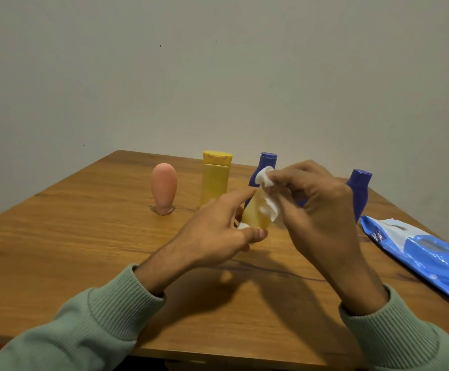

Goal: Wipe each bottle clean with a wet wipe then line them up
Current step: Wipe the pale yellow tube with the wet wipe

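Left hand (218,231) fingers grip pale yellow bottle (254,214) above table (84,236) middle; right hand (317,210) fingers pinch wet wipe (267,203) onto it. Wipes pack (421,253): right edge.

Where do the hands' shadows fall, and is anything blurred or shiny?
Head view: the left hand and right hand cast shadows on the table towards the camera; head view: the wipe looks soft; head view: the blue pack shows glare.
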The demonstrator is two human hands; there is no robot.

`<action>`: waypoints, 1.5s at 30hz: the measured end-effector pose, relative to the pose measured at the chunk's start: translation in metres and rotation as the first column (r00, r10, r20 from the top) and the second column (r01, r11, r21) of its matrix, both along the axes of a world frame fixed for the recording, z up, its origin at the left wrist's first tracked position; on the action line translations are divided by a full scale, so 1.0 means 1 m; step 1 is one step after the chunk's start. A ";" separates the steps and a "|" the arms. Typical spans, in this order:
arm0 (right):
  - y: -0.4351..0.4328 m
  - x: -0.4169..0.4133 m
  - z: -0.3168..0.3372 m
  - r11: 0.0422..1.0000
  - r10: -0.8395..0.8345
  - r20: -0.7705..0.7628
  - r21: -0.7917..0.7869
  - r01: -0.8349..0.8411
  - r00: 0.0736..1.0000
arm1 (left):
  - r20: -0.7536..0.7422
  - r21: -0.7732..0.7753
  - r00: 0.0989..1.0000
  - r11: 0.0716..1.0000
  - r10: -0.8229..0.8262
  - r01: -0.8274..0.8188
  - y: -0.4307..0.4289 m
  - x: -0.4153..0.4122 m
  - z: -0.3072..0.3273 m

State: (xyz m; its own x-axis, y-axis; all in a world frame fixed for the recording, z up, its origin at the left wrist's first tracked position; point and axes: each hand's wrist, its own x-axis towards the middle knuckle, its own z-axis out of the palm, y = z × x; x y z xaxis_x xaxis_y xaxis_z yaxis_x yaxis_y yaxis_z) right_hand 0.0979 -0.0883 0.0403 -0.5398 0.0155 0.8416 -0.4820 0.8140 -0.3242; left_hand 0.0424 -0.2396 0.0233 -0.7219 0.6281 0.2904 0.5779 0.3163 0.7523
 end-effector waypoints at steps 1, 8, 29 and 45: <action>-0.003 0.000 -0.001 0.999 0.020 0.027 0.025 -0.021 0.999 | -0.003 0.004 1.000 1.000 0.011 -0.011 0.000 -0.001 -0.001; 0.011 -0.001 0.008 0.994 -0.107 -0.033 -0.024 0.106 0.994 | -0.012 -0.085 1.000 0.996 0.001 -0.002 -0.005 -0.006 0.006; 0.014 -0.001 0.009 0.997 -0.075 -0.065 0.021 0.076 0.995 | 0.130 0.105 0.986 0.990 -0.104 0.090 -0.002 -0.003 0.008; 0.006 -0.001 0.008 0.997 0.056 0.035 -0.056 -0.054 0.998 | 0.218 0.306 0.959 0.946 -0.179 0.107 -0.004 -0.001 0.007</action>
